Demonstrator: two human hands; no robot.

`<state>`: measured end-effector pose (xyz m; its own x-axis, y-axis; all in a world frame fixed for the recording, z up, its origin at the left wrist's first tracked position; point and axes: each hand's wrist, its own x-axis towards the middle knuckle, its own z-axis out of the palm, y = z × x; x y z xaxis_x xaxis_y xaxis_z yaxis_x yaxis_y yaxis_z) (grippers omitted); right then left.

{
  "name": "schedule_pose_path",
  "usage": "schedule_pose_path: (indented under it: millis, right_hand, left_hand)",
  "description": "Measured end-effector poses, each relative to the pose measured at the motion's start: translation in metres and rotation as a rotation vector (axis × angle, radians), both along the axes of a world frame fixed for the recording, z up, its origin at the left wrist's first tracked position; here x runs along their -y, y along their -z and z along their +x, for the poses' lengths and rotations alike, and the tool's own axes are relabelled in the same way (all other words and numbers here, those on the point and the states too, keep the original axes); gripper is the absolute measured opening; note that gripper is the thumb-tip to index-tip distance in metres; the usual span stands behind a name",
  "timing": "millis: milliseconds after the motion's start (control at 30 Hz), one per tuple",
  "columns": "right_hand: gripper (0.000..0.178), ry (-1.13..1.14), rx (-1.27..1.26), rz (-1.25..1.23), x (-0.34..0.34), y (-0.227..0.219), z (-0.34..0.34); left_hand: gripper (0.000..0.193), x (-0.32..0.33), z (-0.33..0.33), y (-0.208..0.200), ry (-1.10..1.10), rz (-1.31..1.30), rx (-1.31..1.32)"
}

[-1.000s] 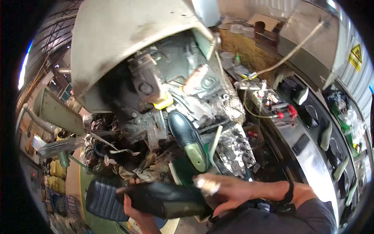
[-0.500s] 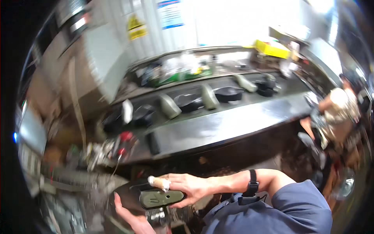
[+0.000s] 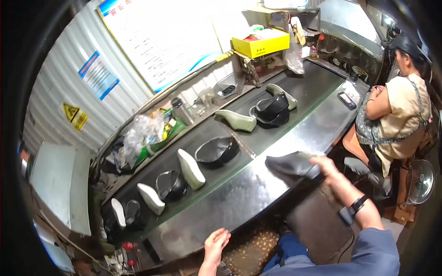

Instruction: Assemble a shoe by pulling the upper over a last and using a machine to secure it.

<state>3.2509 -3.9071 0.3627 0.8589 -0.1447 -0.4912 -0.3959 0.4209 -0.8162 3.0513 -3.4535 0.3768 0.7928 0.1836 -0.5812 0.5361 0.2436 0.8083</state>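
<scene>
My right hand point(image 3: 326, 169) grips a black shoe point(image 3: 293, 165) at one end and holds it over the near edge of the metal worktop point(image 3: 202, 216), its toe pointing left. My left hand point(image 3: 216, 244) is in front of the worktop edge, its fingers curled in and nothing visible in them. Beyond the hands, a dark conveyor belt point(image 3: 294, 99) carries pale green shoe lasts point(image 3: 235, 120) alternating with black shoe uppers point(image 3: 217, 151). Another last point(image 3: 191, 169) with a whitish sole leans near the middle.
At the right a person point(image 3: 403, 108) in a cap and beige top sits by the worktop, near a phone point(image 3: 346, 100). A yellow box point(image 3: 260, 43) stands on the back shelf, with a steel flask point(image 3: 182, 112) and plastic bags point(image 3: 142, 133) further left. A fan point(image 3: 420, 181) is at lower right.
My view has turned to the right. My right hand has carried the shoe from the lower left to the worktop edge. My left hand is now apart from the shoe, its fingers curled.
</scene>
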Motion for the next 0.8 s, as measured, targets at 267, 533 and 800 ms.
schedule_pose_path:
  millis: [267, 533, 800]
  right_hand:
    - [0.053, 0.785, 0.191, -1.653, 0.249, 0.075, 0.169]
    - [0.081, -0.279, 0.594, -1.545, 0.075, 0.081, 0.381]
    - [0.099, -0.275, 0.657, -1.297, 0.127, 0.112, 0.465]
  left_hand:
    - [0.032, 0.042, 0.094, 0.026, -0.038, 0.121, -0.124]
    - [0.037, 0.094, 0.205, 0.027, 0.290, 0.400, 0.003]
    - [0.036, 0.121, 0.272, 0.037, 0.438, 0.342, -0.009]
